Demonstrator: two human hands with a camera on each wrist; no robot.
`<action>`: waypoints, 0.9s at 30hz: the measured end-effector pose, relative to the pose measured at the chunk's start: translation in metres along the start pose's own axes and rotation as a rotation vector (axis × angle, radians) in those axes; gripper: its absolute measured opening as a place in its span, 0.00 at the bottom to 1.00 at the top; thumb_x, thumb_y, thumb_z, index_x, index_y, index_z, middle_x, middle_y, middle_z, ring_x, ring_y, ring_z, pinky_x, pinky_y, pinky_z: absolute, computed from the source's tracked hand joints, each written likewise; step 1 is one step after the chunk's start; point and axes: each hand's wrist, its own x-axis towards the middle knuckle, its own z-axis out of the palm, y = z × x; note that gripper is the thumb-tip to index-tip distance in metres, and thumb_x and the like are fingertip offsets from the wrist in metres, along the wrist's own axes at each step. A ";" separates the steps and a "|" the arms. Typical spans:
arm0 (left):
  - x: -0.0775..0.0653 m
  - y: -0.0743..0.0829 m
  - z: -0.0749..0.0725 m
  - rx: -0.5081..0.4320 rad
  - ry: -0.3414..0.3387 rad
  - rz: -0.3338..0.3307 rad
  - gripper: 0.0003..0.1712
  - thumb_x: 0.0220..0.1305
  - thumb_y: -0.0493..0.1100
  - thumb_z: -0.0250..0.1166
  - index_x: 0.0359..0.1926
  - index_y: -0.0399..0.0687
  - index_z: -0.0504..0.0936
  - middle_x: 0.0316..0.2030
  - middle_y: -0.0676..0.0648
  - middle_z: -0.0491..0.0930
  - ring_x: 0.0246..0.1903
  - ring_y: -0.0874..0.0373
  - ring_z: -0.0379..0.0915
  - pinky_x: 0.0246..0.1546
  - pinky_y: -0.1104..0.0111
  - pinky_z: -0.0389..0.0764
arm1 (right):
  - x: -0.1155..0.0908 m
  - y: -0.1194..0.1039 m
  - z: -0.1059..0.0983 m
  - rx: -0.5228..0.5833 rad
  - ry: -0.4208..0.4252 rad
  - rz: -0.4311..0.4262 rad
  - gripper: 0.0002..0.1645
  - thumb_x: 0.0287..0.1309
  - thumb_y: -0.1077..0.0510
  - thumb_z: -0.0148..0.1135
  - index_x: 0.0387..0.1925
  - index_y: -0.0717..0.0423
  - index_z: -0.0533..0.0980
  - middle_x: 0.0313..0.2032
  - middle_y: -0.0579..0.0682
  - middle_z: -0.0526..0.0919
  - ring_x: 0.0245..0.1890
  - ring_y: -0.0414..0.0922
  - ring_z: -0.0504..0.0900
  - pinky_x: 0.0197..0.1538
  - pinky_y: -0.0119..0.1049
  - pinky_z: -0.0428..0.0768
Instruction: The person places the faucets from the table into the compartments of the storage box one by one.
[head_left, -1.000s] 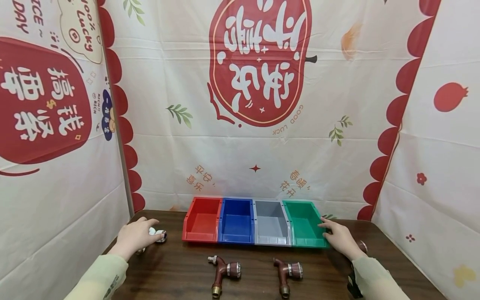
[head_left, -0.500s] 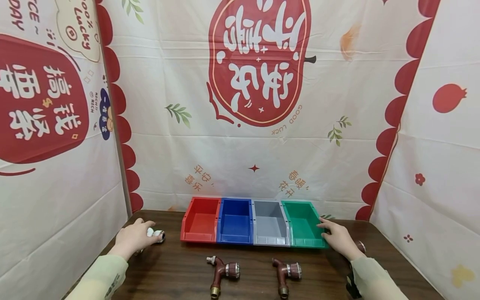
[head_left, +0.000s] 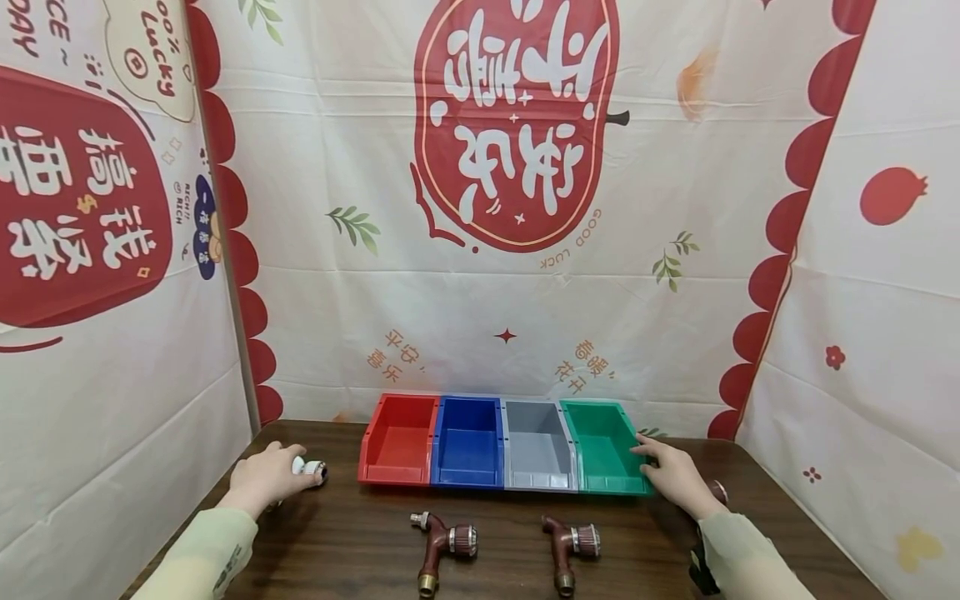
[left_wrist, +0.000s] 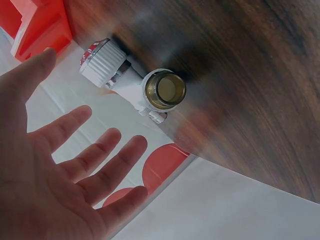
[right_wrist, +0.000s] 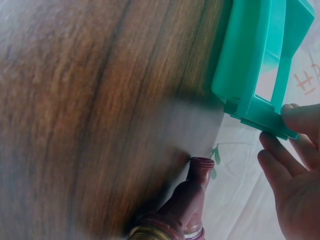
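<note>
Fingers spread, my left hand hovers beside a white faucet on the left of the table. The left wrist view shows that faucet lying apart from the fingertips, its brass threaded end toward the camera. My right hand is at the outer side of the green bin. In the right wrist view its thumb and fingers pinch the edge of the green bin. Below that hand lies a dark red faucet, mostly hidden by the wrist in the head view.
Red, blue and grey bins stand in a row with the green one. Two brown-red faucets, one left and one right, lie in front. Printed cloth walls surround the table at the back and sides.
The head view has shifted slightly, so everything appears a little further left. Both hands keep their places beside the white faucet and the green bin.
</note>
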 end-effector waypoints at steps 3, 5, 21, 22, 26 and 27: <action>0.001 0.000 0.000 -0.002 -0.006 -0.004 0.36 0.51 0.62 0.68 0.53 0.42 0.80 0.40 0.37 0.76 0.34 0.43 0.73 0.37 0.43 0.72 | 0.001 0.000 0.000 0.002 0.006 -0.003 0.17 0.55 0.72 0.60 0.48 0.67 0.80 0.60 0.68 0.73 0.59 0.68 0.70 0.55 0.63 0.71; 0.002 -0.001 0.001 -0.004 -0.009 -0.006 0.36 0.51 0.62 0.68 0.53 0.42 0.80 0.39 0.38 0.76 0.34 0.44 0.73 0.37 0.43 0.72 | 0.001 0.000 0.000 0.006 0.008 -0.007 0.17 0.55 0.72 0.60 0.48 0.67 0.80 0.59 0.68 0.73 0.59 0.68 0.70 0.55 0.63 0.71; 0.005 -0.001 0.006 -0.035 -0.032 -0.019 0.35 0.51 0.62 0.68 0.52 0.42 0.80 0.38 0.41 0.80 0.35 0.44 0.74 0.40 0.41 0.69 | 0.000 -0.002 -0.001 0.024 0.016 -0.005 0.17 0.56 0.72 0.60 0.48 0.68 0.80 0.60 0.68 0.73 0.59 0.67 0.70 0.55 0.62 0.72; 0.005 -0.001 0.006 -0.037 -0.035 -0.021 0.35 0.51 0.63 0.68 0.53 0.42 0.80 0.38 0.41 0.80 0.35 0.44 0.74 0.40 0.40 0.69 | 0.000 -0.002 -0.001 0.024 0.016 -0.004 0.17 0.56 0.72 0.60 0.48 0.68 0.80 0.60 0.68 0.73 0.59 0.67 0.70 0.55 0.62 0.72; 0.006 -0.002 0.009 -0.040 -0.046 -0.025 0.36 0.50 0.63 0.68 0.52 0.41 0.79 0.38 0.40 0.80 0.34 0.45 0.74 0.41 0.40 0.69 | -0.001 -0.002 0.000 0.026 0.014 0.000 0.17 0.56 0.72 0.60 0.48 0.68 0.80 0.60 0.68 0.73 0.59 0.67 0.71 0.55 0.61 0.72; 0.006 -0.002 0.009 -0.041 -0.049 -0.025 0.36 0.50 0.63 0.68 0.52 0.41 0.79 0.37 0.40 0.80 0.34 0.45 0.74 0.41 0.40 0.69 | -0.002 -0.002 0.000 0.028 0.014 0.001 0.17 0.56 0.72 0.60 0.48 0.68 0.80 0.60 0.68 0.73 0.59 0.67 0.71 0.55 0.61 0.72</action>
